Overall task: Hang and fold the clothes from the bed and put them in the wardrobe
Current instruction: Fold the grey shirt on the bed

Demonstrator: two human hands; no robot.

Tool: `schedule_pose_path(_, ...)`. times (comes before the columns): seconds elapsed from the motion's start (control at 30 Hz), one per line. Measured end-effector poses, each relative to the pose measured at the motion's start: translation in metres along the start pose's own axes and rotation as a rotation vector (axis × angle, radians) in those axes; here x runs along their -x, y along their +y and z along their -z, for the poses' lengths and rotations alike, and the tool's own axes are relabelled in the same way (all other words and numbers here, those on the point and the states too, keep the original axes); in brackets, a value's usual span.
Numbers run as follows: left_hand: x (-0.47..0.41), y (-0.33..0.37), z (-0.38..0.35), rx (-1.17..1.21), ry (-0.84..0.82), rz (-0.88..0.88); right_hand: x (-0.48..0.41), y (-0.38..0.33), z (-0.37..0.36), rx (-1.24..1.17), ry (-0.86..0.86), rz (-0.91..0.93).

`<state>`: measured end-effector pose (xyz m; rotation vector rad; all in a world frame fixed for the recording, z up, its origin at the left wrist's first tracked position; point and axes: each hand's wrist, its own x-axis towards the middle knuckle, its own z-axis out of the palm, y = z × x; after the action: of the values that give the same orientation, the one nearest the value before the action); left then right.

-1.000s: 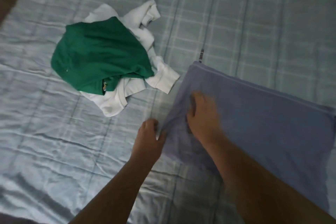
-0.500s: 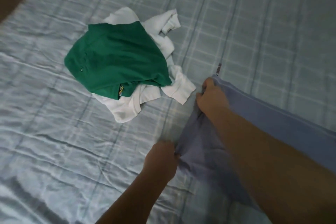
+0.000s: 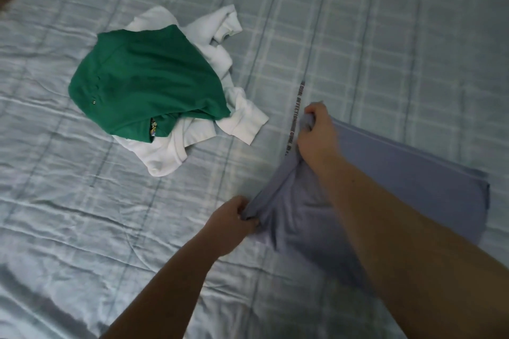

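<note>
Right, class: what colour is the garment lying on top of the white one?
The top garment is green; the head view shows it best.

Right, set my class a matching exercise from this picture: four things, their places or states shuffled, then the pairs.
Things:
1 green garment
2 white garment
3 left hand
4 right hand

States:
A grips the far corner of the blue-grey garment
B lies on top of another garment
C grips the near corner of the blue-grey garment
D crumpled underneath another garment

Pairs: 1-B; 2-D; 3-C; 4-A
</note>
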<state>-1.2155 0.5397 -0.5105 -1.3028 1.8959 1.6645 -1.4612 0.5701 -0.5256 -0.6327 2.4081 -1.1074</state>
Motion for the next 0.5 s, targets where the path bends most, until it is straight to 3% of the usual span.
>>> schedule_pose_path(0.13, 0.023, 0.032, -0.016, -0.002, -0.022, -0.127, 0.013, 0.017, 0.054, -0.156, 0.038, 0.078)
schedule_pose_path(0.5, 0.087, 0.116, -0.191, -0.168, -0.050, -0.414, 0.070, 0.124, 0.244, -0.195, 0.113, -0.109)
